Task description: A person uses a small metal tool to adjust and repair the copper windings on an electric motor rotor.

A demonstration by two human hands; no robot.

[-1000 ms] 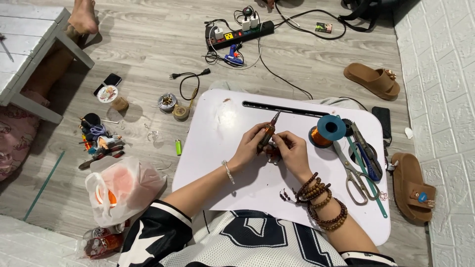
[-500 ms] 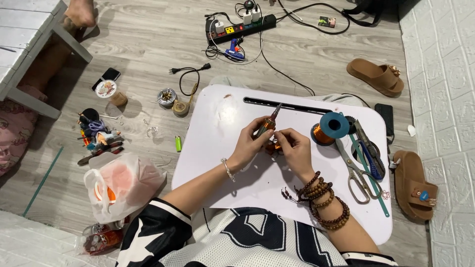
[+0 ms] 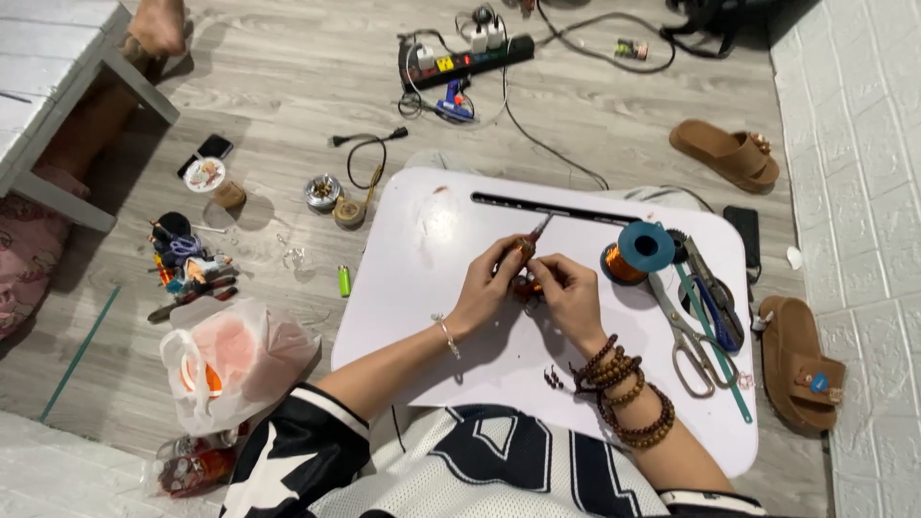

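Hands meet at the middle of the white desk (image 3: pixel 413 317): left hand (image 3: pixel 491 288) closed around a thin tool (image 3: pixel 533 235), right hand (image 3: pixel 566 293) pinching a small orange piece (image 3: pixel 525 286). Fine work on that piece looks underway; steadiness matters. Copper wire spool (image 3: pixel 628 257) sits just beside.

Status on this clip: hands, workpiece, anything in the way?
Left hand grips a small tool; right hand pinches a small orange piece. Both over the white tray. Wire spool and scissors lie clear, right.
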